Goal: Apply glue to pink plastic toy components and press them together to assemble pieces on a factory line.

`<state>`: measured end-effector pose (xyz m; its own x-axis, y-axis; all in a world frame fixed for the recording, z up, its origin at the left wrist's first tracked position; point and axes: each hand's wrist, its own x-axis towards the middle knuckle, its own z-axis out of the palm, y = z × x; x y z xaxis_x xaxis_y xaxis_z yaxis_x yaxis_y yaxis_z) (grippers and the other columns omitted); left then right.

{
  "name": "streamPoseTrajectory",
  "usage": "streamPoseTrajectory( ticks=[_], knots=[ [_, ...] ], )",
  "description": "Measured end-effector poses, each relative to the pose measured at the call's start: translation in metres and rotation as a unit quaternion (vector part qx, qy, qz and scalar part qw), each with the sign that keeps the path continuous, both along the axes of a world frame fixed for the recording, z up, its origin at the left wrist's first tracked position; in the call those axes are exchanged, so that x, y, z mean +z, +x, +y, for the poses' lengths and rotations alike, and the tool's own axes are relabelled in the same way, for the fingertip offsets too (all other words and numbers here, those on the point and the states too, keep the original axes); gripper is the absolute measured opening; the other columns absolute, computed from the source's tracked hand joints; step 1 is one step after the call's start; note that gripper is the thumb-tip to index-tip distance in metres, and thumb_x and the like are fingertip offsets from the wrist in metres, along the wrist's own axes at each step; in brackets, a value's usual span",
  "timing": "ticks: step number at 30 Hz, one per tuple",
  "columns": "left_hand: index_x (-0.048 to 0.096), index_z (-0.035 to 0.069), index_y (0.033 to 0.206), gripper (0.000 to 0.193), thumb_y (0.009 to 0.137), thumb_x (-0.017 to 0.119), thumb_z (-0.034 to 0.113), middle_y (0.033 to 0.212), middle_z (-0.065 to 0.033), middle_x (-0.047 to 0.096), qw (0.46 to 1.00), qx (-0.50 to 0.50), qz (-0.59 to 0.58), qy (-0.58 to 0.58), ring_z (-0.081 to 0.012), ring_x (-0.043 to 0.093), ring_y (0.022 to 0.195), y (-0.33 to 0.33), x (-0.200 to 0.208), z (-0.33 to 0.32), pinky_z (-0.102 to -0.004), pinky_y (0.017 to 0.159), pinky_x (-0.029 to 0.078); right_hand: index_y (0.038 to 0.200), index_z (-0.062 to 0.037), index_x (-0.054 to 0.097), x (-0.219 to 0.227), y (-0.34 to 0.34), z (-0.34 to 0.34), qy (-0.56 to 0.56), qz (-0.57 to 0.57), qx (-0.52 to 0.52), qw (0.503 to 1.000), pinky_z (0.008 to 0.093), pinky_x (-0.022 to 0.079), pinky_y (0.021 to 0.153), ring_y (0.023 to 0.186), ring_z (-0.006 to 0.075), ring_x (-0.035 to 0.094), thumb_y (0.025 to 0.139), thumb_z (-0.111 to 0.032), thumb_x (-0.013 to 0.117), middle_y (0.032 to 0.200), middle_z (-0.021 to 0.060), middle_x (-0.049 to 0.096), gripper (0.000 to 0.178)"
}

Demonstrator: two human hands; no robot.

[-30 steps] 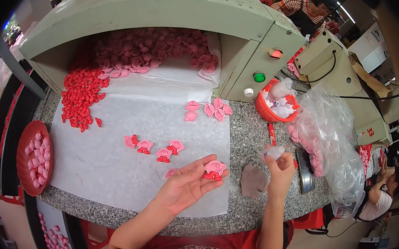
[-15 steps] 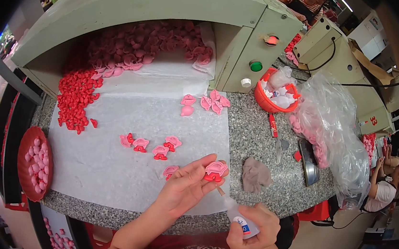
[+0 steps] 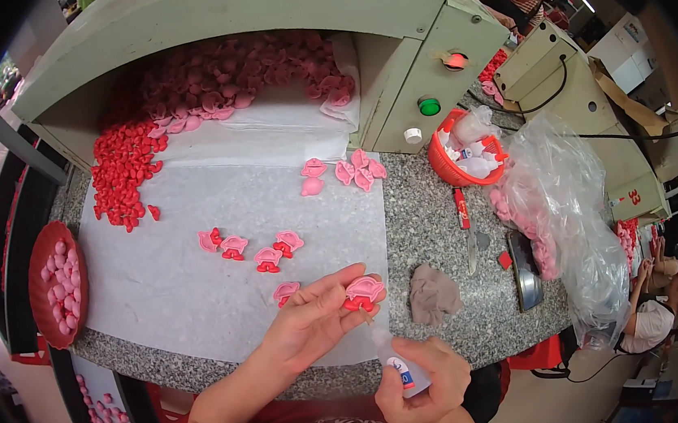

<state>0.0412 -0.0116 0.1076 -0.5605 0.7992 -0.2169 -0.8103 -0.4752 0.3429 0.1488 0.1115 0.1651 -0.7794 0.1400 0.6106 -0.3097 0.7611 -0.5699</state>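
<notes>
Between the fingertips of my left hand [image 3: 312, 312] is a small pink-and-red moulded piece [image 3: 362, 292], its hollow pink part above and its red part below. My right hand [image 3: 428, 378] grips a translucent squeeze bottle [image 3: 401, 368], tilted so its thin nozzle points up at the red part. The nozzle tip is at or just under the piece's lower edge; whether they touch I cannot tell. On the white paper [image 3: 158, 286] beyond my left hand lie several similar pink-and-red pieces [image 3: 268, 259]. Farther back are loose pink pieces [image 3: 362, 168].
A green metal housing [image 3: 238, 9] arches over heaps of pink pieces [image 3: 212, 85] and red pieces [image 3: 119, 175]. At left stands a red dish [image 3: 42, 309] of pink pieces. Rightward are an orange basket [image 3: 453, 169] of bottles, a knife [image 3: 463, 212], a cloth [image 3: 434, 294], a phone [image 3: 526, 271] and a plastic bag [image 3: 565, 190].
My right hand has moved slightly up and left, bringing the bottle's nozzle closer to the piece's red part. My left hand still holds the piece in nearly the same place.
</notes>
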Motion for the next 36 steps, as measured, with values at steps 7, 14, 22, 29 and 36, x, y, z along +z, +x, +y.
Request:
streamPoseTrajectory(
  ticks=[7, 14, 22, 29, 36],
  knots=[
    [0.045, 0.001, 0.123, 0.042, 0.086, 0.056, 0.017, 0.122, -0.0172, 0.049, 1.0, 0.002, 0.007, 0.002, -0.0302, 0.05, 0.112, -0.0004, -0.0007, -0.0002, -0.0413, 0.096, 0.04, 0.091, 0.0053, 0.054, 0.0002, -0.0015, -0.0005, -0.008, -0.012, 0.001, 1.0, 0.0265, 0.04, 0.04, 0.043, 0.0182, 0.049, 0.062, -0.001, 0.06, 0.075, 0.0122, 0.06, 0.03],
    [0.045, 0.001, 0.123, 0.042, 0.086, 0.055, 0.016, 0.122, -0.0173, 0.049, 1.0, -0.003, 0.003, 0.001, -0.0302, 0.05, 0.112, 0.0001, -0.0005, -0.0001, -0.0411, 0.096, 0.04, 0.092, 0.0047, 0.054, 0.0008, -0.0027, -0.0001, -0.011, -0.006, -0.005, 1.0, 0.0263, 0.039, 0.04, 0.043, 0.0173, 0.048, 0.062, 0.0, 0.06, 0.074, 0.0113, 0.06, 0.031],
    [0.045, 0.001, 0.124, 0.041, 0.087, 0.054, 0.016, 0.123, -0.018, 0.048, 1.0, -0.011, 0.005, -0.003, -0.0303, 0.049, 0.112, 0.0005, -0.0007, 0.0004, -0.0407, 0.095, 0.041, 0.092, 0.0041, 0.055, 0.0039, -0.0041, 0.0, -0.016, -0.014, 0.007, 1.0, 0.0264, 0.039, 0.04, 0.043, 0.0174, 0.047, 0.062, 0.0, 0.06, 0.072, 0.0107, 0.059, 0.031],
    [0.045, 0.001, 0.123, 0.041, 0.086, 0.054, 0.016, 0.123, -0.0182, 0.048, 1.0, -0.013, -0.001, -0.005, -0.0308, 0.049, 0.112, 0.0004, 0.0002, -0.0002, -0.0405, 0.095, 0.041, 0.09, 0.0041, 0.056, 0.0072, -0.0028, 0.0011, -0.016, -0.027, 0.0, 1.0, 0.0264, 0.04, 0.041, 0.043, 0.0183, 0.048, 0.062, 0.0, 0.06, 0.068, 0.0102, 0.059, 0.029],
    [0.043, 0.001, 0.125, 0.044, 0.086, 0.055, 0.017, 0.123, -0.0179, 0.048, 1.0, -0.015, -0.002, -0.005, -0.0308, 0.049, 0.113, 0.0001, -0.0013, -0.0001, -0.0407, 0.096, 0.041, 0.09, 0.004, 0.056, 0.0054, -0.0024, 0.0018, -0.011, -0.021, -0.002, 1.0, 0.0266, 0.04, 0.041, 0.043, 0.0186, 0.049, 0.062, 0.0, 0.06, 0.067, 0.0102, 0.058, 0.028]
  ],
)
